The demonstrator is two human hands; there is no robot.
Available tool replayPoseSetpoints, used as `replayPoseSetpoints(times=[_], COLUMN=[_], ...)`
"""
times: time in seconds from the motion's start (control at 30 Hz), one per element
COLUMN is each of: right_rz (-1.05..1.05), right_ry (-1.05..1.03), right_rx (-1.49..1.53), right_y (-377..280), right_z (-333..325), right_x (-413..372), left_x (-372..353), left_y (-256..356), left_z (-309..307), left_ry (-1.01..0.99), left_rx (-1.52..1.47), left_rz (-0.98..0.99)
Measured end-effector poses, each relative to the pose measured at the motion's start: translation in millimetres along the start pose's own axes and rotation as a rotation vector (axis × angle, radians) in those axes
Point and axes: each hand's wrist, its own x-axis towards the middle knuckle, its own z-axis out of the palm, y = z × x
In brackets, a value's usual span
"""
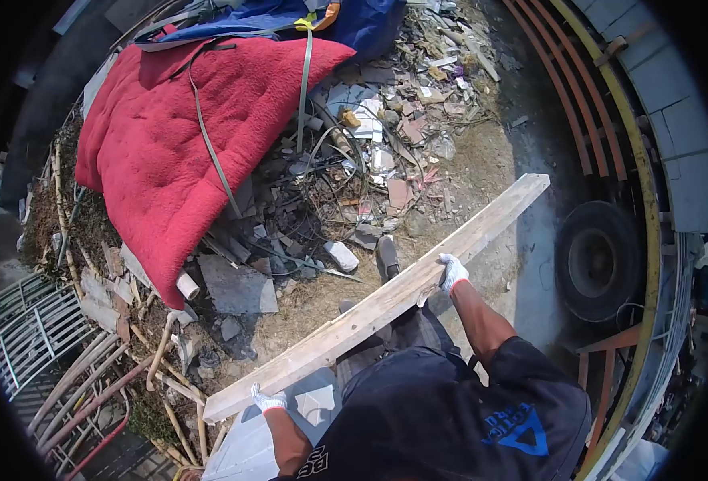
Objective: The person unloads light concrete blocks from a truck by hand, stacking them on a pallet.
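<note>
Standing among loose rubble (pixel 370 160), the person holds a long wooden plank (pixel 370 309) across the body in both gloved hands. The footing looks to me like the main danger. Broken tiles, wire and pipe ends lie right by the shoe (pixel 387 258), and a slip there could swing the plank's far end toward the tyre (pixel 598 260) or drop it on a foot. With so much board overhanging past the forward hand, it could also tip and twist out of a glove.

The left hand (pixel 267 398) has its grip clenched over the near end, close to the hip, elbow bent. The right hand (pixel 452 272) reaches forward on a nearly straight arm, its grip wrapped around the plank's edge past the middle. The plank runs slantwise above the ground, its far end up to the right. A red quilt (pixel 185 136) drapes over the heap.
</note>
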Motion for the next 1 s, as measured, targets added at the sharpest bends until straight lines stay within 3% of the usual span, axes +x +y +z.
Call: replayPoseSetpoints(times=[0.1, 0.27, 0.37, 0.43, 0.47, 0.5, 0.57, 0.6, 0.83, 0.93, 1.0], right_rz=[-0.043, 0.003, -0.011, 0.053, 0.074, 0.088, 0.241, 0.22, 0.153, 0.186, 0.176], right_ry=[0.177, 0.044, 0.058, -0.071, -0.124, -0.222, -0.359, -0.38, -0.234, -0.255, -0.272], right_rx=[-0.187, -0.146, -0.355, -0.401, -0.347, -0.4, -0.357, -0.421, -0.714, -0.729, -0.723], right_y=[-18, -63, -91, -104, -115, -121, -140, -145, -139, -120, -94], right_z=[25, 69, 85, 88, 105, 105, 125, 127, 167, 184, 196], right_x=[35, 65, 88, 118, 96, 112, 85, 96, 103, 108, 97], left_x=[-19, -25, -34, -37, -36, -47, -62, -59, -30, -12, 1], left_y=[-12, -45, -69, -78, -95, -107, -113, -116, -126, -103, -84], left_z=[4, 27, 34, 40, 31, 30, 42, 57, 64, 67, 62], left_ry=[0.063, 0.175, 0.125, 0.198, 0.039, 0.118, -0.012, 0.088, 0.083, 0.252, 0.241], left_rx=[-0.018, -0.049, -0.037, 0.072, 0.367, 0.273, 0.032, -0.178, -0.146, -0.097, -0.105], left_rz=[-0.005, -0.08, -0.018, -0.064, 0.202, 0.21, 0.069, -0.018, 0.119, 0.001, 0.005])
